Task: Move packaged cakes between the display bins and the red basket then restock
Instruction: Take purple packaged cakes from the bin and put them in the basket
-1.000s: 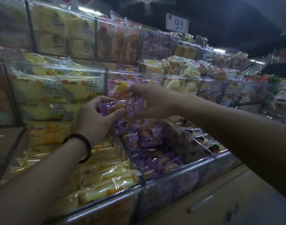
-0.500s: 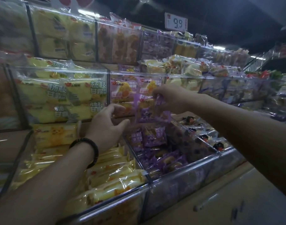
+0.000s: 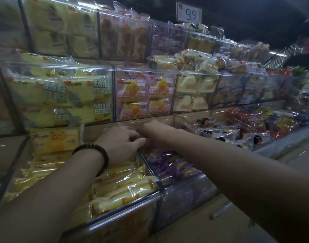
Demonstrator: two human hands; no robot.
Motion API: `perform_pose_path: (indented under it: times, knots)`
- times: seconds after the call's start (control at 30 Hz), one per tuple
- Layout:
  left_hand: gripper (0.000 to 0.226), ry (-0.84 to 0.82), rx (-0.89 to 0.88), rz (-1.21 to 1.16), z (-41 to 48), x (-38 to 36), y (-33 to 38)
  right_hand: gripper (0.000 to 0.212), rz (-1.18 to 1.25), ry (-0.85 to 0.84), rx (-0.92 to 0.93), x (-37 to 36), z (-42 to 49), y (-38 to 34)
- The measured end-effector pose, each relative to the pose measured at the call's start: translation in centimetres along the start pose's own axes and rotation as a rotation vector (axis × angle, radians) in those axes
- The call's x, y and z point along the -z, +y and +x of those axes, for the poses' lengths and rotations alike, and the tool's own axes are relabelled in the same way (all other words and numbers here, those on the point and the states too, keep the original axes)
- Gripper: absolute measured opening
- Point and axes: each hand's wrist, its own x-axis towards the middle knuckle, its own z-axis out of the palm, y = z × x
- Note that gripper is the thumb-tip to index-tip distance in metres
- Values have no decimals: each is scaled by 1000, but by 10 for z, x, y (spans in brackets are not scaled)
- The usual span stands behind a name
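Observation:
Purple packaged cakes [image 3: 173,166] fill the low clear bin [image 3: 185,181] in the front row. My right hand [image 3: 151,131] reaches down into the back of that bin; its fingers are hidden behind the wrist and my left hand. Whether it holds a purple packet cannot be seen. My left hand [image 3: 121,144], a dark bracelet on its wrist, hovers over the divider between the yellow and purple bins. Its fingers are loosely bent and touch my right hand, with nothing visible in them. The red basket is out of view.
Yellow cake packets [image 3: 122,183] fill the bin to the left. Tiered clear bins of yellow, pink and white cakes [image 3: 145,95] rise behind. Mixed packets [image 3: 238,130] lie in the bins to the right. A 9.9 price sign [image 3: 189,14] stands on top.
My right hand has dropped from chest height, where it held purple packets, down into the back of the purple bin. My left hand moved right and down beside it.

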Motion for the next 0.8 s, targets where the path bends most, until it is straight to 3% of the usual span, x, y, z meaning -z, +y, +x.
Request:
perform_pose_path:
  times: [0.07,0.17,0.27,0.4,0.53,0.67,0.8]
  knots:
    - [56,-42,13,127,1,-1,2,49,20,14,21,0,-3,0]
    - [54,-69,38,199,-1,-3,6,56,95,65,31,8,-8,6]
    - [55,-66,39,190,0,-4,5,48,198,173,-16,25,-26,18]
    - [43,125,16,67,-9,10,12,21,393,311,-74,54,-77,20]
    - [27,225,-110,228,-28,32,47,16,514,307,-132,81,-131,7]
    - [9,232,-152,-62,-75,50,88,7,591,348,-190,88,-175,-11]
    - [5,231,-45,-165,-165,49,105,6,701,387,-189,68,-222,-51]
